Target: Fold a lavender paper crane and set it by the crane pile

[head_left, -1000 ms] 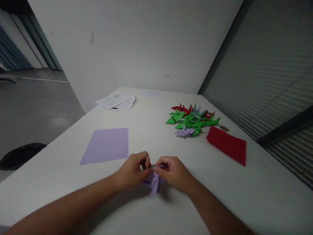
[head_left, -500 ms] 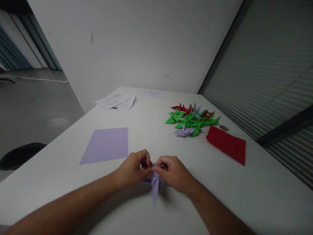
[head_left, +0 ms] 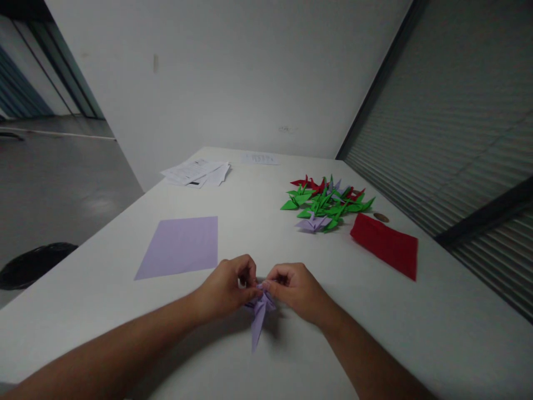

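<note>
Both hands pinch a small purple origami crane near the front of the table. My left hand grips its upper left part between thumb and fingers. From the right, my right hand pinches the top, close to the left fingertips. A long pointed flap hangs toward me, tilted down and slightly left. The fingers hide the upper folds. A flat purple paper sheet lies beyond my left hand.
Several green, red and purple folded cranes are clustered at the back right. Beside them lie red paper and a brown disc. Printed sheets rest at the back left. A black bin stands left of the white table.
The crane's hanging point has swung to the left. My right fingertips have shifted slightly at the top of the paper, while my left hand has hardly moved.
</note>
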A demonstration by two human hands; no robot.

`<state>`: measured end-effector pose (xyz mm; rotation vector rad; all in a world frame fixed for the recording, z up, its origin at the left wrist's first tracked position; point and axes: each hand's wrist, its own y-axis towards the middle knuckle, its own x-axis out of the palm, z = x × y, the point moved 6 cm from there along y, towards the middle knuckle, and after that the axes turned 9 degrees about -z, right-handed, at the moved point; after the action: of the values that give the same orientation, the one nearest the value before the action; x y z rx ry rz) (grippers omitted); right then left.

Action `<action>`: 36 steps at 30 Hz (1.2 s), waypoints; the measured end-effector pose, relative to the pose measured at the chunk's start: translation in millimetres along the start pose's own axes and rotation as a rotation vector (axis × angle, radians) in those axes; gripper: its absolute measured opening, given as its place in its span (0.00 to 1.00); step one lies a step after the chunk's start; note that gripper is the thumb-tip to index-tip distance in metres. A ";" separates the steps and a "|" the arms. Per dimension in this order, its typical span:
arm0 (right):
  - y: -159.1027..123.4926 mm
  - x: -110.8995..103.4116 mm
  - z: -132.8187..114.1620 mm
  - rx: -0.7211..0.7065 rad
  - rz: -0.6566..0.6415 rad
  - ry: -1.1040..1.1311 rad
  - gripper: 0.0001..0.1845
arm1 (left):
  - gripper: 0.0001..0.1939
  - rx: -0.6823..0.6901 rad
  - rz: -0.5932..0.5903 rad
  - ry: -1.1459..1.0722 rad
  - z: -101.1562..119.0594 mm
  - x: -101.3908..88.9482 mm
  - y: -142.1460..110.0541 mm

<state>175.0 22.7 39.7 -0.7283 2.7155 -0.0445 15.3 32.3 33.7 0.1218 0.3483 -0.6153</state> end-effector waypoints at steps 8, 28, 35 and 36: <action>0.3 -9.6 1.1 -0.036 0.040 -0.012 0.11 | 0.14 -0.008 -0.014 -0.078 -0.4 -1.2 1.3; -0.9 -17.1 -5.1 -0.111 0.060 -0.153 0.07 | 0.09 0.127 0.068 0.341 14.5 -7.9 -6.4; 6.8 -21.8 6.5 -0.088 0.050 -0.169 0.08 | 0.10 0.249 0.090 0.620 17.0 -16.1 -7.6; 6.9 -22.7 7.1 -0.079 0.044 -0.185 0.08 | 0.11 0.247 0.102 0.610 17.0 -19.8 -7.3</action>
<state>192.5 40.3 39.1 -0.6596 2.5673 0.1341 0.7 33.5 56.5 0.5677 0.8491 -0.5076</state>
